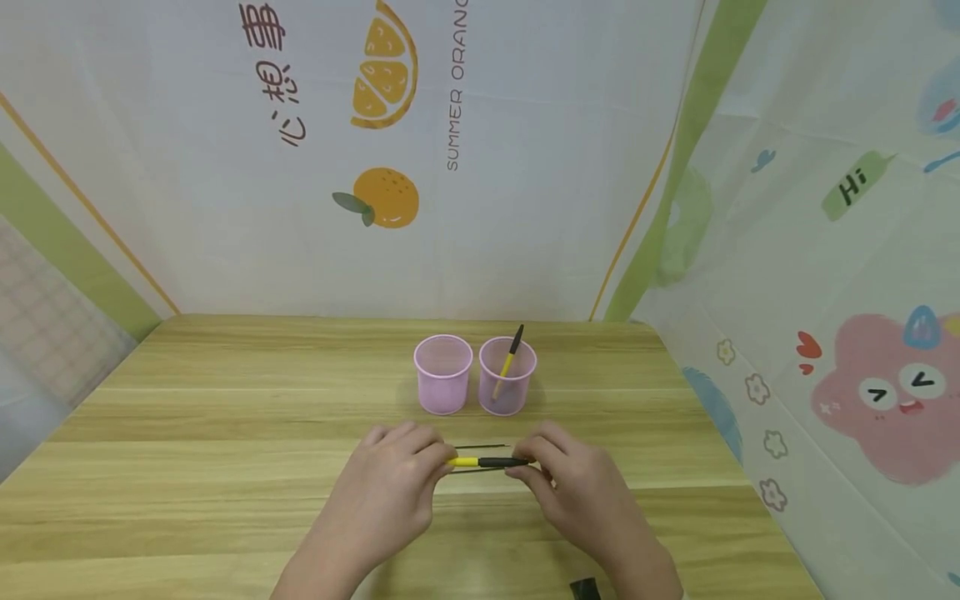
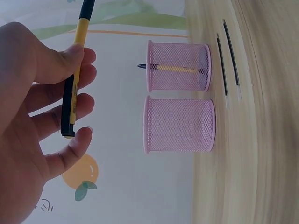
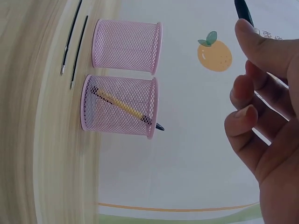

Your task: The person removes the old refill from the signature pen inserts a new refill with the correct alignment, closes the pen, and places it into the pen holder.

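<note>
A yellow and black ballpoint pen (image 1: 487, 462) lies level between my two hands above the table. My left hand (image 1: 393, 483) pinches its yellow barrel between thumb and fingers; the black clip (image 2: 68, 105) end points down past the fingers in the left wrist view. At the other end, my right hand (image 1: 581, 487) pinches the black tip section (image 3: 243, 11) with thumb and forefinger, its remaining fingers loosely bent. Two thin dark pen refills (image 2: 231, 58) lie side by side on the wooden table (image 1: 225, 467), just beyond and below the pen.
Two pink mesh pen cups (image 1: 443, 392) stand side by side behind the hands. The right one holds another yellow and black pen (image 1: 515, 342), leaning with its black end above the rim. A small black object (image 1: 585, 588) sits at the near edge by the right forearm. Printed cloth (image 1: 525, 208) hangs behind the table.
</note>
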